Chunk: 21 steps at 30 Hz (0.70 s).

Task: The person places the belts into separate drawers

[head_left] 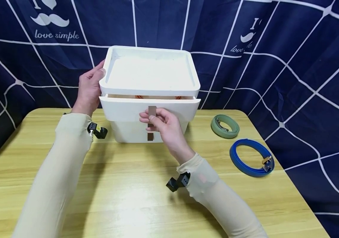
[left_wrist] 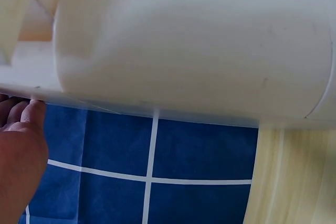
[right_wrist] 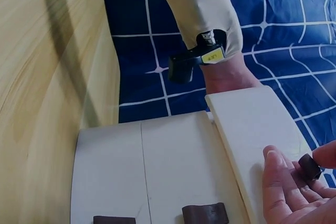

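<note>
A white drawer unit (head_left: 145,132) stands on the table, its top drawer (head_left: 124,107) pulled out a little. My right hand (head_left: 169,129) pinches the brown pull tab (head_left: 152,111) on that drawer's front. In the right wrist view, the right hand's fingers (right_wrist: 273,177) lie around the dark tab (right_wrist: 310,166), while a lower tab (right_wrist: 205,214) sits apart from them. My left hand (head_left: 89,86) rests against the unit's left side near the top rim. The left wrist view shows that hand (left_wrist: 21,150) at the white side wall (left_wrist: 189,45). Orange edges show inside the drawer gap.
To the right on the wooden table (head_left: 133,198) lie a rolled green belt (head_left: 225,133) and a rolled blue belt (head_left: 246,170) with a gold-coloured buckle part. A dark blue cloth (head_left: 157,23) with white lines hangs behind the unit and along the right table edge.
</note>
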{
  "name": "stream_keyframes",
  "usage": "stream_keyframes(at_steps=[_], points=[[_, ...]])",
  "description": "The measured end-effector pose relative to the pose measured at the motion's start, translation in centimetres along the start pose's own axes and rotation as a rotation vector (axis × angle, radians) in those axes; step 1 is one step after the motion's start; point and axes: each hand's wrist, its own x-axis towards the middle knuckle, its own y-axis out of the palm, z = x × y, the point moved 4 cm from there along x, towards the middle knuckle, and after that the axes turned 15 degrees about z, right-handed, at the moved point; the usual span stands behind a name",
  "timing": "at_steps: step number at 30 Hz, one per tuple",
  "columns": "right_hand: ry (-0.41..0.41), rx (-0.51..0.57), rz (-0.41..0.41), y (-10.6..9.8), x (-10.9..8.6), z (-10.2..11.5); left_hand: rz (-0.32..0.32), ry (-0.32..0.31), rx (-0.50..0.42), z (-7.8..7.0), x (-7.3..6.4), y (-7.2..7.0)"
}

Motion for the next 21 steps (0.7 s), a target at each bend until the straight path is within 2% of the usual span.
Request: stream_keyframes(at_steps=[21], points=[[0.004,0.018,-0.020,-0.23,0.56,-0.18,0.007,0.040,-0.028,0.28,0.26,-0.01]])
